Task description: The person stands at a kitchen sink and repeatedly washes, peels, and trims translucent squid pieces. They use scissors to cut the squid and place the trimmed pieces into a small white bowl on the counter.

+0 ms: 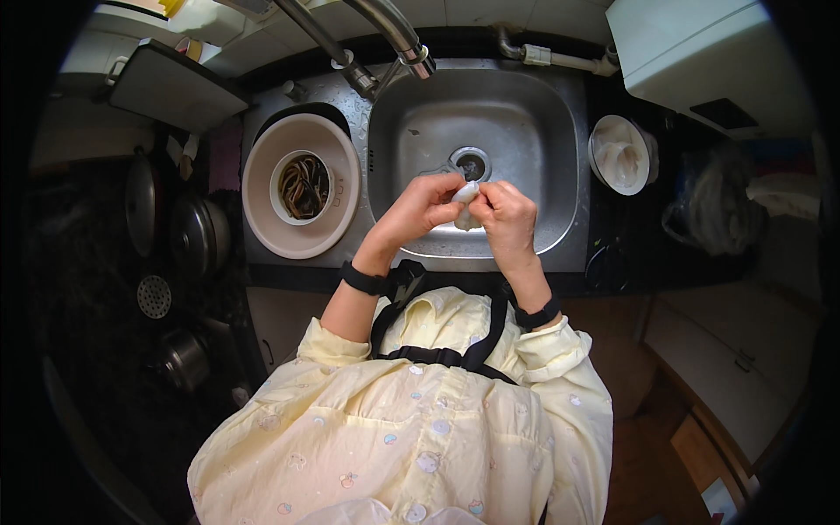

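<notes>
Both my hands meet over the near part of a stainless-steel sink point(525, 121). My left hand point(430, 205) and my right hand point(506, 213) pinch a small, soft, whitish piece of food point(466, 195), possibly squid, between their fingertips. Just beyond them is the round drain point(471, 164), with a translucent greyish scrap point(441, 168) lying beside it. To the right of the sink stands a white bowl point(596, 146) containing similar pale pieces point(618, 163). On the left, a beige basin point(257, 203) holds a smaller white bowl point(276, 176) with dark strips point(304, 187) in liquid.
A metal faucet point(394, 33) arches over the sink's far edge. A cutting board point(177, 85) leans at far left, near a lidded pot point(197, 233), a perforated skimmer point(153, 296) and a steel pot point(182, 361). A clear plastic bag point(715, 203) lies at right, below a white cabinet point(689, 59).
</notes>
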`<state>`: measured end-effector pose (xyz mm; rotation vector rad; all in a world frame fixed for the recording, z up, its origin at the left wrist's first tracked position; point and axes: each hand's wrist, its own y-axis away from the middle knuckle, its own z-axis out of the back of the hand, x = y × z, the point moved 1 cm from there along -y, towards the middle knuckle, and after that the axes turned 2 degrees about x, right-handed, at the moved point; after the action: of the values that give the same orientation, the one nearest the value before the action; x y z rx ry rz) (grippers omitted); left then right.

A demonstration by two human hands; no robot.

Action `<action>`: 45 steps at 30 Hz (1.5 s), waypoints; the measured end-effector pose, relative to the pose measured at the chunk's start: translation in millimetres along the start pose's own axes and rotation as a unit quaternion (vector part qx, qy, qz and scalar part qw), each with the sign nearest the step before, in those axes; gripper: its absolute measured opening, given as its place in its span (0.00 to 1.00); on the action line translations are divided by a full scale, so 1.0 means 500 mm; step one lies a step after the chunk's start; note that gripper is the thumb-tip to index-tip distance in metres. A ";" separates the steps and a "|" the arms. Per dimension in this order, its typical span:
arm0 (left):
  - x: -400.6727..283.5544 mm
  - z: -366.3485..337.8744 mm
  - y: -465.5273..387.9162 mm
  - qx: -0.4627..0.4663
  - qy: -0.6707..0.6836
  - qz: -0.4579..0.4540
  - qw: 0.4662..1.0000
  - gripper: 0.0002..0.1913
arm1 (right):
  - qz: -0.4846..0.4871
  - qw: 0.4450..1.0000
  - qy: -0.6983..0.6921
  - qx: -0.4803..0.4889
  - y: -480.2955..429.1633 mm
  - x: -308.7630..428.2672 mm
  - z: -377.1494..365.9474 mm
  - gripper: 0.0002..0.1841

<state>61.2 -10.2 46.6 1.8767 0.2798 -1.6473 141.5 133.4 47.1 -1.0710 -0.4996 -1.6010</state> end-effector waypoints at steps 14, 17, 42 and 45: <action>0.007 -0.009 -0.009 -0.143 -0.036 -0.060 0.987 0.07 | 0.052 0.998 -0.002 -0.022 0.003 0.029 -0.003 0.06; 0.003 -0.017 -0.008 -0.157 -0.035 -0.051 0.986 0.06 | -0.023 0.998 -0.040 -0.031 0.008 0.018 -0.005 0.04; 0.002 -0.009 -0.014 -0.116 0.155 0.017 0.981 0.08 | -0.143 0.947 -0.288 -0.015 0.010 -0.001 -0.011 0.03; 0.008 -0.009 -0.012 -0.178 0.191 0.016 0.965 0.08 | -0.204 0.885 -0.417 -0.045 0.015 -0.018 -0.019 0.05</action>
<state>62.3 -4.0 41.2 1.8880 0.6562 -1.1119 144.9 128.8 33.2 -1.8151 -1.3035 -1.4527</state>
